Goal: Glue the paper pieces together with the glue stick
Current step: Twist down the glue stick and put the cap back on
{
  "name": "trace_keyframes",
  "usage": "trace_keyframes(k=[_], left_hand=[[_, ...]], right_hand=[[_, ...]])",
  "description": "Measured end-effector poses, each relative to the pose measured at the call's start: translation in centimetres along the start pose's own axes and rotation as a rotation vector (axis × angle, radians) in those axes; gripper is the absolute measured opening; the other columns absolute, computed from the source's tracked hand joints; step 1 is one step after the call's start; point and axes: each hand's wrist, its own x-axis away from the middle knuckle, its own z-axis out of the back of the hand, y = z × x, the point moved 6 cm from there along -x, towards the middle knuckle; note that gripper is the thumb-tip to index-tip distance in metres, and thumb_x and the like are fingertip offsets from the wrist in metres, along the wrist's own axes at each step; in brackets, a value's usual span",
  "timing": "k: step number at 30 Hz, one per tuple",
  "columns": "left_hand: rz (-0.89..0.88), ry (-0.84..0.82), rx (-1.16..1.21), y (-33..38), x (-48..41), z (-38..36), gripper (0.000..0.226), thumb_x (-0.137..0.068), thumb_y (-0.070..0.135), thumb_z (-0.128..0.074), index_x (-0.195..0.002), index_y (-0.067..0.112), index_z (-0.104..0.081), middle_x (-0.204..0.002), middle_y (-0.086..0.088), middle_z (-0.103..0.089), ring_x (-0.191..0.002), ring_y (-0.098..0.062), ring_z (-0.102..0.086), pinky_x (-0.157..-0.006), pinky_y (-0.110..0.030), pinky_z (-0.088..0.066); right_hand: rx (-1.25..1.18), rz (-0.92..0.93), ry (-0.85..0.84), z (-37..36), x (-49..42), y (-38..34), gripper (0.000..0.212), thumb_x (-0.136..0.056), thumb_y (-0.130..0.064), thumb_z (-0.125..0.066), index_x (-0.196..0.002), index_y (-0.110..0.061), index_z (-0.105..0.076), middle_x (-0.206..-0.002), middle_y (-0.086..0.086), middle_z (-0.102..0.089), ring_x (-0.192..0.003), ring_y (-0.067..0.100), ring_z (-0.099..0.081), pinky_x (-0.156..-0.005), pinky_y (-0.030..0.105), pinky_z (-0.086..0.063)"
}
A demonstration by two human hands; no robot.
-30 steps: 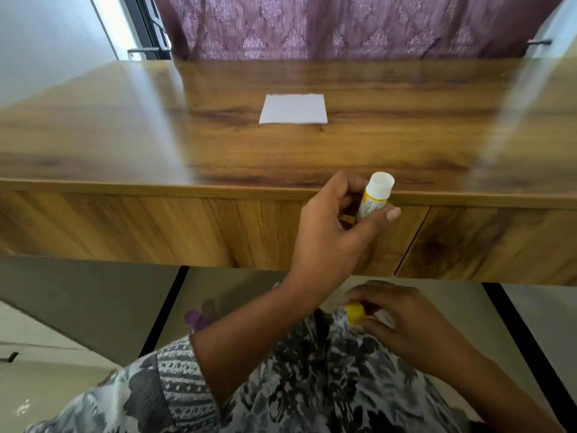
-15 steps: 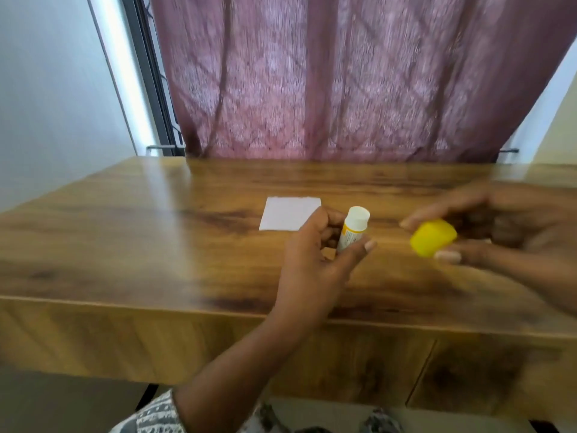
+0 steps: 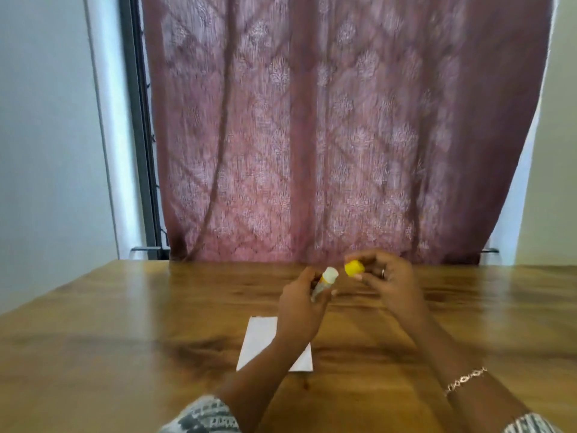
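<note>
Since the cap (image 3: 354, 269) is off, pinched in the right hand (image 3: 387, 284), the left hand (image 3: 299, 304) grips the glue stick (image 3: 326, 280) tip-up, clear of the table (image 3: 125, 339), likely ready to apply. Paper (image 3: 260, 337) lies flat beneath the left forearm; only 1 sheet visible.

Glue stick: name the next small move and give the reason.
Probably lower the glue stick tip-down onto the paper. The left hand grips the stick with its white end bare, the right hand pinches the yellow cap apart from it, and the paper lies flat on the table under the left forearm.
</note>
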Motion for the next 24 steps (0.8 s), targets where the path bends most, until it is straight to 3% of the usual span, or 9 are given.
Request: trace_keyframes(k=[3,12,17,21,24], left_hand=[[0.014,0.015,-0.031,-1.6,0.6,-0.6,0.022,-0.083,0.023,-0.064,-0.101,0.010,-0.061,-0.086,0.002,-0.063,-0.079,-0.016,-0.057,-0.064,-0.026,-0.042],[-0.057,-0.065,-0.048,-1.8,0.0,-1.2,0.030,-0.084,0.019,-0.063,-0.112,0.013,-0.061,-0.103,-0.005,-0.068,-0.090,-0.016,-0.059,-0.076,-0.028,-0.046],[-0.080,-0.092,-0.105,-1.8,-0.2,-1.1,0.025,-0.084,0.021,-0.064,-0.106,0.012,-0.062,-0.094,-0.004,-0.066,-0.077,-0.013,-0.052,-0.061,-0.021,-0.037],[-0.075,-0.144,-0.121,-1.8,0.0,-1.4,0.028,-0.084,0.024,-0.063,-0.111,0.015,-0.062,-0.101,-0.003,-0.068,-0.089,-0.019,-0.059,-0.073,-0.033,-0.048],[-0.082,-0.139,-0.131,-1.6,0.0,-1.3,0.029,-0.084,0.026,-0.063,-0.111,0.016,-0.062,-0.101,-0.004,-0.068,-0.090,-0.021,-0.060,-0.071,-0.031,-0.045]], right_hand=[[-0.028,-0.019,-0.024,-0.6,0.5,1.8,0.038,-0.072,0.012,-0.063,-0.085,-0.024,-0.066,-0.082,-0.021,-0.072,-0.081,-0.001,-0.065,-0.075,0.012,-0.050],[-0.063,-0.001,-0.091,-1.4,0.8,1.5,0.036,-0.073,0.008,-0.065,-0.088,-0.024,-0.066,-0.091,-0.016,-0.073,-0.091,0.006,-0.067,-0.080,0.016,-0.052],[-0.077,0.008,-0.101,-1.6,1.0,0.8,0.028,-0.073,0.007,-0.065,-0.091,-0.015,-0.066,-0.095,-0.001,-0.072,-0.090,0.011,-0.069,-0.078,0.016,-0.053],[-0.013,0.001,-0.140,-2.1,1.3,0.9,0.028,-0.074,0.007,-0.065,-0.096,-0.010,-0.067,-0.092,-0.001,-0.072,-0.089,0.010,-0.068,-0.080,0.017,-0.053],[0.107,0.051,-0.155,-2.1,1.4,0.5,0.029,-0.075,0.004,-0.066,-0.098,-0.014,-0.069,-0.087,-0.006,-0.071,-0.090,0.007,-0.065,-0.081,0.015,-0.050]])
